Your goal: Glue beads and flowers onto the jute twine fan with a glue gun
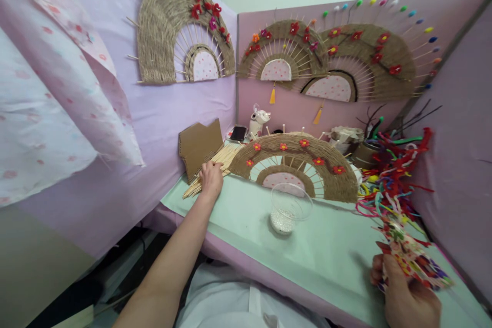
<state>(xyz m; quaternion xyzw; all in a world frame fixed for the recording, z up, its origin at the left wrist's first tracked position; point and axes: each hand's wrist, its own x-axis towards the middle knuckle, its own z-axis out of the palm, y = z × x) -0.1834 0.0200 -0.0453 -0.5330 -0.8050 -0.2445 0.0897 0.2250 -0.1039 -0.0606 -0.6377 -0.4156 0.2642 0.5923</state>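
My left hand [212, 178] is on a bundle of thin wooden sticks [226, 156], its fingers bent over them at the left of the table. Lower right, my right hand [409, 292] grips a colourful patterned bundle [418, 261], with thumb on top; its exact kind is unclear. Between the hands stands a clear plastic cup [290, 205] holding small white beads [282, 221]. Behind it a twine-woven fan [338, 184] with red flowers leans upright, a pink dotted half-circle at its centre.
Brown cardboard [200, 146] leans on the left wall beside a phone [238, 134]. Bright pipe cleaners [403, 179] heap at the right, near a pot [365, 155] with dark twigs. More woven fans [157, 25] hang on the walls. Pale green cloth [246, 220] covers the table.
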